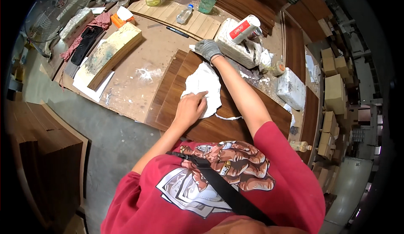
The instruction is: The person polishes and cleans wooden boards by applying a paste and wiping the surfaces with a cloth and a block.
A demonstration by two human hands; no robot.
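A crumpled white cloth (203, 84) is spread over a dark brown wood-grain board (229, 129) in front of me. My bare left hand (192, 107) presses on the cloth's near left part, its fingers bent and gripping it. At the board's far end is my right hand (208, 49), in a grey glove. Its fingers are curled over a white scrap (192, 47), of which only a bit shows at the fingertips. A thin white strip (228, 117) trails from the cloth across the board. Another brown board (158, 100) lies underneath, jutting out to the left.
Right of my glove, a wrapped white block (229, 44) carries a red-and-white can (244, 29). Another white block (291, 88) sits nearer. A thick wooden block (115, 53), marker (177, 32), green bottle (208, 0) and clear bottle (185, 14) are on the workbench (139, 76). Stacked panels (50, 150) stand at left.
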